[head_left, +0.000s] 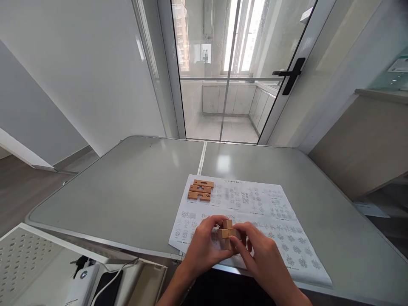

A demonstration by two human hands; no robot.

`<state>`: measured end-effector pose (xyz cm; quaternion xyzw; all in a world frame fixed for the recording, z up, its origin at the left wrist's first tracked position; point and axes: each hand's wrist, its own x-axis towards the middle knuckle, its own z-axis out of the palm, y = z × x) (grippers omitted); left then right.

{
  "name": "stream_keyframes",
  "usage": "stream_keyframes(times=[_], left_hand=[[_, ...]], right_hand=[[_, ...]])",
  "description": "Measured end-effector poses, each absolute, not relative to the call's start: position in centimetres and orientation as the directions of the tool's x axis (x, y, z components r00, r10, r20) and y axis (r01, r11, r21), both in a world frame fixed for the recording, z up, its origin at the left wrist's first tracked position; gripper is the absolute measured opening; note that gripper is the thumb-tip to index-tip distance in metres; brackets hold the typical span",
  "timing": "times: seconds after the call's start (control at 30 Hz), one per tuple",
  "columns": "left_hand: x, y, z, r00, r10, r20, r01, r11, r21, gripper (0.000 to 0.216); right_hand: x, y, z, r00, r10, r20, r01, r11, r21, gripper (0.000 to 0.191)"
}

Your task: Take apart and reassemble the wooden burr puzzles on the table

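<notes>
"Wooden puzzle (pixel 225 233), where?"

"Near side of the table (pixel 146 187), over the printed sheet (pixel 314 276), between 2 hands."

"Fingers?"

"Left hand (pixel 206 241) grasps it from the left, thumb on the near side. Right hand (pixel 259 247) pinches its right side, thumb and index."

"Other stuff?"

"3 flat notched wooden pieces (pixel 204 191), sheet's far left corner, lined up."
</notes>
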<state>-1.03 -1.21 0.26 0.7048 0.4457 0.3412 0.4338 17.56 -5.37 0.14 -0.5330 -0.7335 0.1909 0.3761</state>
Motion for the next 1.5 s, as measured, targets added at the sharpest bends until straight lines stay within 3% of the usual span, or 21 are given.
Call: stream_keyframes(times=[0.23, 0.4, 0.63, 0.9, 1.5], left_hand=[[-1.1, -1.3, 0.1, 0.339, 0.926, 0.164, 0.377, -0.293, 0.879, 0.052], [-1.1, -1.4, 0.5, 0.356, 0.918, 0.175, 0.380, -0.313, 0.871, 0.052], [-1.0, -1.2, 0.8, 0.382, 0.912, 0.153, 0.364, -0.301, 0.882, 0.052], [-1.1, -1.2, 0.3, 0.375, 0.920, 0.111, 0.335, -0.247, 0.910, 0.058], [-1.2, -1.1, 0.5, 0.399, 0.909, 0.119, 0.308, -0.256, 0.916, 0.065]], right_hand=[[16.3, -5.7, 0.0, -0.009, 0.956, 0.292, 0.587, 0.241, -0.773, 0.022], [16.2, -5.8, 0.1, -0.016, 0.956, 0.292, 0.558, 0.251, -0.791, 0.022], [18.0, -5.1, 0.6, -0.274, 0.872, 0.407, 0.595, 0.486, -0.641, 0.018], [19.2, -4.8, 1.9, -0.418, 0.819, 0.392, 0.583, 0.573, -0.576, 0.026], [20.1, -5.2, 2.3, -0.428, 0.791, 0.436, 0.617, 0.609, -0.499, 0.028]])
